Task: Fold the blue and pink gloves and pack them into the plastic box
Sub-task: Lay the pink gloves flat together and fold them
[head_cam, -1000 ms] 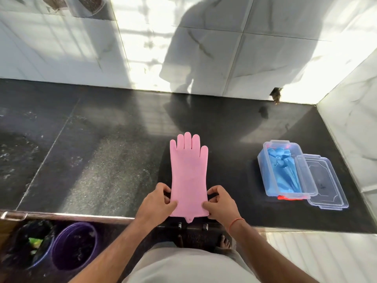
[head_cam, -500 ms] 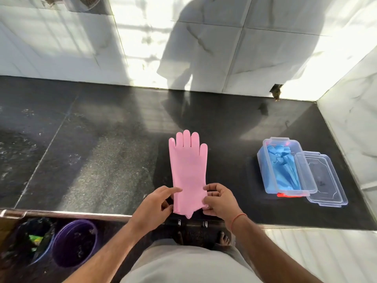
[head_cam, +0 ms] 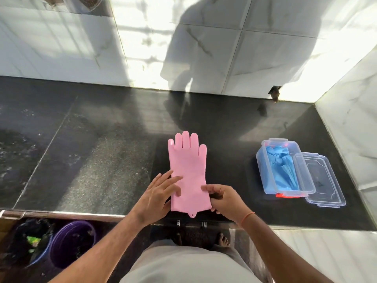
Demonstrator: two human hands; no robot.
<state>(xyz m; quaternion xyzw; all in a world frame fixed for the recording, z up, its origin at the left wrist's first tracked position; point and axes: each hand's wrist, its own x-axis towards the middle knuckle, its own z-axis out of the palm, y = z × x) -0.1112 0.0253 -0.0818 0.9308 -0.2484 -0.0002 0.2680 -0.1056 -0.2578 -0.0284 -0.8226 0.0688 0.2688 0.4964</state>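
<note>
A pink glove (head_cam: 188, 168) lies flat on the black counter, fingers pointing away from me, cuff at the front edge. My left hand (head_cam: 158, 196) rests with spread fingers on the glove's left side near the cuff. My right hand (head_cam: 223, 199) pinches the glove's right cuff edge between thumb and fingers. To the right stands the clear plastic box (head_cam: 263, 172) with a folded blue glove (head_cam: 282, 170) inside.
The box's clear lid (head_cam: 324, 180) lies against the box's right side. White marble walls close the back and right of the black counter (head_cam: 98, 160). Below the front edge at left stand a purple bucket (head_cam: 71, 242) and a dark bin (head_cam: 28, 240).
My left hand has let go of the cuff corner and slid up flat onto the glove. My right hand has shifted its grip on the right cuff edge.
</note>
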